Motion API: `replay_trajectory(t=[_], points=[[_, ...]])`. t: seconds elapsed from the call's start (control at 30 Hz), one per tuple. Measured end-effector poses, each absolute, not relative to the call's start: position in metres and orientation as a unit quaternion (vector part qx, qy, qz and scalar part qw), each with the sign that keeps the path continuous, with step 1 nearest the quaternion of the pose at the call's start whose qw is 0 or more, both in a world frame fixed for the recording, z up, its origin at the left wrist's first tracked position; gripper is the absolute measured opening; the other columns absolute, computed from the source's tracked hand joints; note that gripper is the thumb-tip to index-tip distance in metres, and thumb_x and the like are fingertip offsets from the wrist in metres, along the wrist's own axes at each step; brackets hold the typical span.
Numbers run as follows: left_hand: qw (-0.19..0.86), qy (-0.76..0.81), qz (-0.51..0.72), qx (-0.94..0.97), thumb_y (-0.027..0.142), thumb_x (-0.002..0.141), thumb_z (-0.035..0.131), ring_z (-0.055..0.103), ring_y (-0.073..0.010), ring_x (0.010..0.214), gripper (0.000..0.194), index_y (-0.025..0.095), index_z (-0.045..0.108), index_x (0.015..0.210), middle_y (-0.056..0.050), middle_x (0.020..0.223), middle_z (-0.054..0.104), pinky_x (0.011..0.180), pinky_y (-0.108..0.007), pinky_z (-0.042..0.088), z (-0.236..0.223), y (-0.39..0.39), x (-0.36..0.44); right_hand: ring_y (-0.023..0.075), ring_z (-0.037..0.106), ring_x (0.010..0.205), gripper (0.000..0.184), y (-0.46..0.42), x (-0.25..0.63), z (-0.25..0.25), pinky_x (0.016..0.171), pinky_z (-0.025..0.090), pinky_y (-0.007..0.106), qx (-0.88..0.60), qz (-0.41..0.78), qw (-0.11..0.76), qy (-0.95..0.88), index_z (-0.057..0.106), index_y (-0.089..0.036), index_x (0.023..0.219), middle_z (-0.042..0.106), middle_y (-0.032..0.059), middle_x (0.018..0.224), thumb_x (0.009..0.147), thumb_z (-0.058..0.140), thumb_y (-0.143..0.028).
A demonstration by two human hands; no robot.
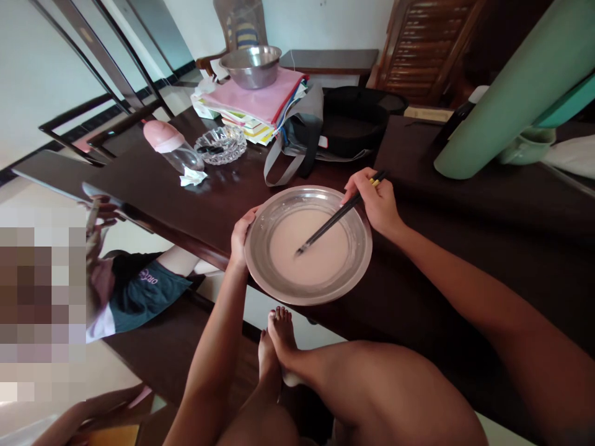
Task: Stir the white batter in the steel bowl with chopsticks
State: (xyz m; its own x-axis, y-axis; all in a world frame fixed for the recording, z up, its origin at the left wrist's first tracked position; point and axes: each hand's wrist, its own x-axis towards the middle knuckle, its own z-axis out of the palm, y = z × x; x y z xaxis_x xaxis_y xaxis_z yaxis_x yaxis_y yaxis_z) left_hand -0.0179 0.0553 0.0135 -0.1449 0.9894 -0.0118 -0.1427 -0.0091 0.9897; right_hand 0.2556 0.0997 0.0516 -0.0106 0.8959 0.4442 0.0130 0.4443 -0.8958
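Note:
In the head view a shallow metal bowl (257,272) stands at the edge of the dark table, partly over my feet in the picture. Pale, creamy liquid (297,232) covers its bottom. My left hand (240,235) grips the bowl's left rim, its fingers partly hidden behind the wall. Black chopsticks (337,217) with yellow bands are pinched in my right hand (375,201), above the bowl's right rim. They slant down to the left, and their wet tips are in the liquid near the middle.
Behind the bowl lie a grey-black bag (302,130), a glass ashtray (227,147) and a pink-capped bottle (170,142). Another metal bowl (253,68) tops a pink folder (264,96) on a stack of papers. A green cylinder (493,105) stands right. Another person (134,291) sits left.

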Motion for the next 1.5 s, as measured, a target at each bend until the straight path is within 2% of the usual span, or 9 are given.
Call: replay_trajectory(t=[0.2, 0.33, 0.57, 0.7, 0.87, 1.03, 1.23, 1.4, 1.5], points=[[0.501, 0.497, 0.566, 0.426, 0.039, 0.078, 0.050, 0.065, -0.0241, 0.098, 0.037, 0.020, 0.069, 0.103, -0.005, 0.104, 0.072, 0.085, -0.034, 0.049, 0.0143, 0.0551, -0.0179, 0.0079, 0.050, 0.042, 0.044, 0.1033, 0.2591, 0.0499, 0.042, 0.037, 0.023, -0.403, 0.324, 0.650, -0.557, 0.048, -0.022, 0.063, 0.049, -0.0053, 0.049, 0.084, 0.049, -0.060], [0.504, 0.488, 0.574, 0.422, 0.038, 0.078, 0.050, 0.065, -0.0236, 0.098, 0.035, 0.020, 0.070, 0.100, -0.004, 0.103, 0.072, 0.085, -0.033, 0.049, 0.0141, 0.0552, -0.0181, 0.0088, 0.054, 0.047, 0.040, 0.0984, 0.2552, 0.0505, 0.045, 0.041, 0.023, -0.387, 0.364, 0.593, -0.605, 0.055, -0.022, 0.070, 0.056, -0.0040, 0.051, 0.086, 0.049, -0.058], [0.497, 0.499, 0.566, 0.429, 0.040, 0.078, 0.051, 0.064, -0.0257, 0.099, 0.037, 0.019, 0.069, 0.101, -0.006, 0.101, 0.072, 0.084, -0.035, 0.049, 0.0141, 0.0556, -0.0181, 0.0070, 0.045, 0.039, 0.039, 0.1009, 0.2566, 0.0504, 0.041, 0.036, 0.022, -0.396, 0.325, 0.660, -0.549, 0.048, -0.022, 0.065, 0.050, -0.0062, 0.047, 0.086, 0.051, -0.056], [0.493, 0.489, 0.574, 0.434, 0.041, 0.078, 0.052, 0.064, -0.0251, 0.098, 0.035, 0.020, 0.070, 0.098, -0.005, 0.099, 0.072, 0.085, -0.035, 0.049, 0.0113, 0.0571, -0.0202, 0.0086, 0.050, 0.044, 0.035, 0.0969, 0.2540, 0.0506, 0.043, 0.037, 0.023, -0.389, 0.350, 0.609, -0.596, 0.055, -0.023, 0.073, 0.056, -0.0045, 0.050, 0.087, 0.050, -0.055], [0.501, 0.487, 0.565, 0.439, 0.040, 0.079, 0.050, 0.065, -0.0248, 0.096, 0.037, 0.019, 0.069, 0.104, -0.005, 0.102, 0.072, 0.086, -0.036, 0.048, 0.0106, 0.0567, -0.0208, 0.0073, 0.048, 0.041, 0.038, 0.1047, 0.2589, 0.0488, 0.040, 0.034, 0.022, -0.395, 0.308, 0.674, -0.543, 0.049, -0.022, 0.068, 0.049, -0.0064, 0.048, 0.086, 0.051, -0.056], [0.494, 0.482, 0.570, 0.446, 0.040, 0.080, 0.049, 0.064, -0.0242, 0.100, 0.036, 0.019, 0.069, 0.101, -0.005, 0.104, 0.071, 0.088, -0.034, 0.047, 0.0122, 0.0560, -0.0188, 0.0076, 0.052, 0.044, 0.037, 0.1016, 0.2552, 0.0476, 0.043, 0.037, 0.022, -0.362, 0.344, 0.627, -0.597, 0.055, -0.022, 0.075, 0.054, -0.0061, 0.050, 0.086, 0.050, -0.056], [0.497, 0.485, 0.570, 0.440, 0.039, 0.079, 0.049, 0.064, -0.0247, 0.099, 0.036, 0.018, 0.069, 0.102, -0.005, 0.104, 0.072, 0.087, -0.035, 0.049, 0.0119, 0.0562, -0.0188, 0.0067, 0.050, 0.041, 0.035, 0.1050, 0.2586, 0.0471, 0.040, 0.032, 0.021, -0.363, 0.304, 0.690, -0.548, 0.051, -0.022, 0.072, 0.049, -0.0074, 0.048, 0.087, 0.051, -0.053], [0.495, 0.475, 0.576, 0.444, 0.038, 0.080, 0.049, 0.064, -0.0234, 0.099, 0.034, 0.019, 0.069, 0.100, -0.005, 0.102, 0.072, 0.088, -0.034, 0.048, 0.0103, 0.0573, -0.0198, 0.0075, 0.053, 0.044, 0.034, 0.0991, 0.2543, 0.0486, 0.044, 0.038, 0.022, -0.357, 0.352, 0.620, -0.604, 0.057, -0.021, 0.077, 0.055, -0.0055, 0.051, 0.088, 0.050, -0.053], [0.496, 0.475, 0.575, 0.444, 0.038, 0.080, 0.049, 0.065, -0.0235, 0.097, 0.035, 0.019, 0.069, 0.101, -0.005, 0.102, 0.072, 0.087, -0.034, 0.048, 0.0105, 0.0573, -0.0196, 0.0080, 0.055, 0.047, 0.034, 0.0993, 0.2554, 0.0507, 0.045, 0.038, 0.022, -0.365, 0.317, 0.652, -0.585, 0.056, -0.022, 0.077, 0.054, -0.0057, 0.051, 0.087, 0.051, -0.053]])
